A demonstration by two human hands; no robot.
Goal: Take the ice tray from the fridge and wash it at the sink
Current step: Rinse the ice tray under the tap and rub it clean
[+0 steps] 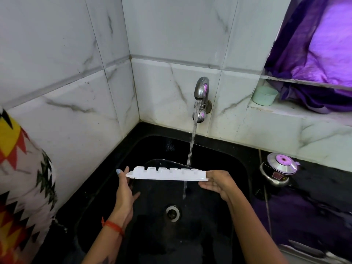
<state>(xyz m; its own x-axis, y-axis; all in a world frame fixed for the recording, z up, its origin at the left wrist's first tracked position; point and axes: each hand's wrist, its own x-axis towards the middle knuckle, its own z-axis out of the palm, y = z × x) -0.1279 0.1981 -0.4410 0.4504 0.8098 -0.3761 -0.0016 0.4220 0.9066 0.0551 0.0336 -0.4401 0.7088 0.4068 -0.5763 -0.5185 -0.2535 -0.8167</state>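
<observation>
White plastic, the ice tray (pixel 165 175) hangs over the middle of the black sink (pixel 242 168), turned so its cup bottoms face up, its right end under the running stream from the tap (pixel 201 90). The left hand (pixel 124 195) pinches the left end, thumb on top and fingers beneath; the right hand (pixel 219 184) holds the right end by its fingertips only. That light grip on wet plastic is the weak point: water pressing on one end could twist the tray loose and drop it into the basin. Inverted, the cups shed water and stay unrinsed inside. Spray may also bounce toward the pressure cooker (pixel 279 171) on the counter's right side.
</observation>
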